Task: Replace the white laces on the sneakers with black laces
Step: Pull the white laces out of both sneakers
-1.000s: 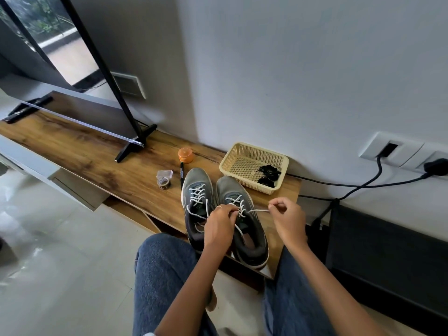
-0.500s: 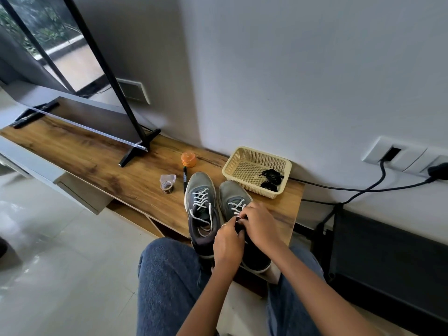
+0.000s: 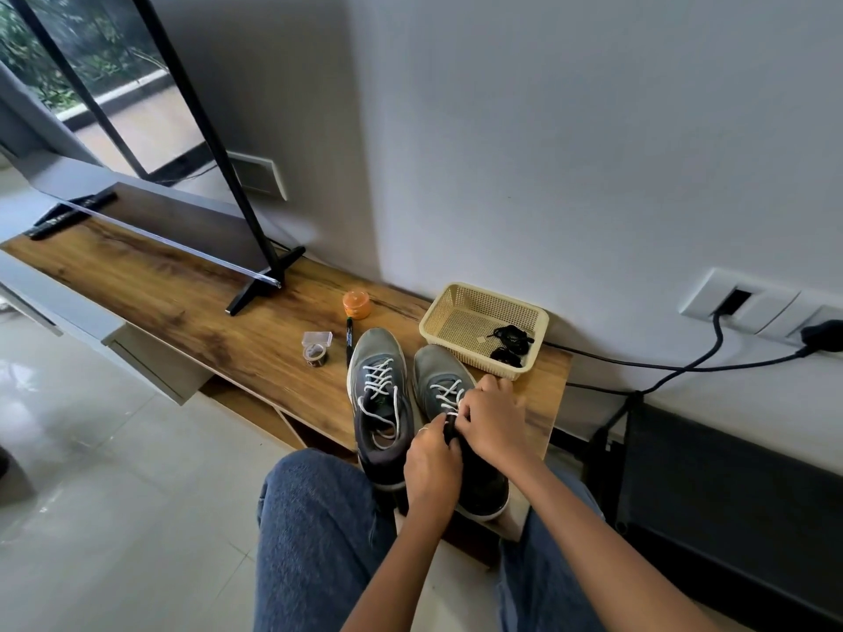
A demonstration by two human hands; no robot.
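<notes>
At lower centre, your left hand [image 3: 431,463] and right hand [image 3: 490,426] pinch the white lace [image 3: 449,396] of the right sneaker [image 3: 444,376] on the worktop [image 3: 182,312].

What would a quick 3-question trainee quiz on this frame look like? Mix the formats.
1. True or false: the black laces lie in the cream basket.
2. Which sneaker do both hands work on? A) left sneaker B) right sneaker
3. Fill in: the left sneaker's laces are ___.

Key:
1. True.
2. B: the left hand and right hand meet at its white lace.
3. White.
</notes>
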